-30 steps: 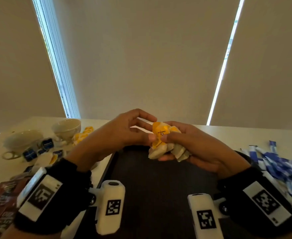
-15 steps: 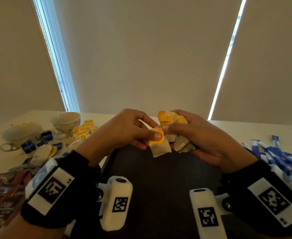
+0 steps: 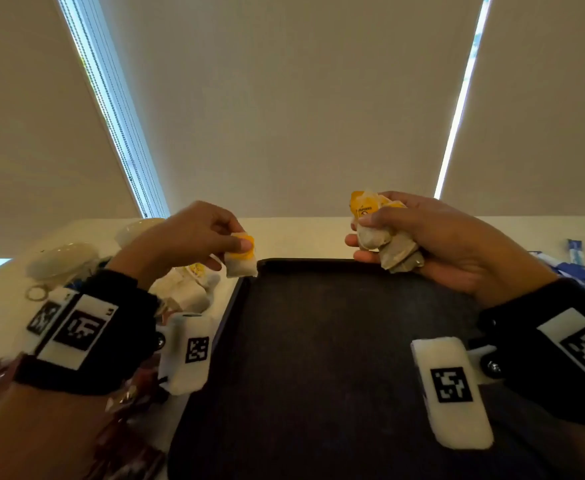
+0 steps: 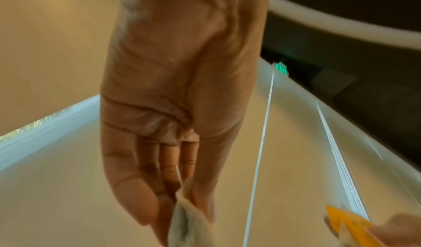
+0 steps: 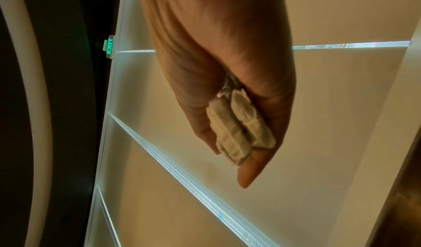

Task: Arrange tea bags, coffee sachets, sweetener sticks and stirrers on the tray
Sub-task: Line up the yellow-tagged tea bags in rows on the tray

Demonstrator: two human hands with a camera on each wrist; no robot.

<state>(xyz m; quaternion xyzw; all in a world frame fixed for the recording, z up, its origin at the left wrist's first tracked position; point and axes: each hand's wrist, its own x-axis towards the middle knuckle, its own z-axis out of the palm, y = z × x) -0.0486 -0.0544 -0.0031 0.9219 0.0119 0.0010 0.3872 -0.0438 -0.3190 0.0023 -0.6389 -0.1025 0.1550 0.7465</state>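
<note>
two hands: both raised above the far end of the tray, well apart from each other.
left hand (image 3: pixel 194 233): thumb and fingers pinch one tea bag (image 3: pixel 240 260) by its yellow tag, the pouch hanging just over the tray's far left corner; in the left wrist view the bag (image 4: pixel 187 222) sits between thumb and fingertips.
right hand (image 3: pixel 433 244): fingers curled round a bunch of tea bags (image 3: pixel 384 233), yellow tags sticking up, pale pouches pointing down; the right wrist view shows two pouches (image 5: pixel 239 124) side by side in the grip.
tray (image 3: pixel 318 358): dark, flat, on the tabletop (image 3: pixel 305 237) in front of the person, nothing lying on the part in view.
more tea bags (image 3: pixel 187 289): a loose heap on the tabletop just left of the tray.
cups (image 3: pixel 62 259): pale, at the far left.
brown sachets (image 3: pixel 125 445): near left edge, beside the tray.
blue and white sticks (image 3: pixel 582 268): on the tabletop to the right of the tray, partly hidden by the right wrist.
</note>
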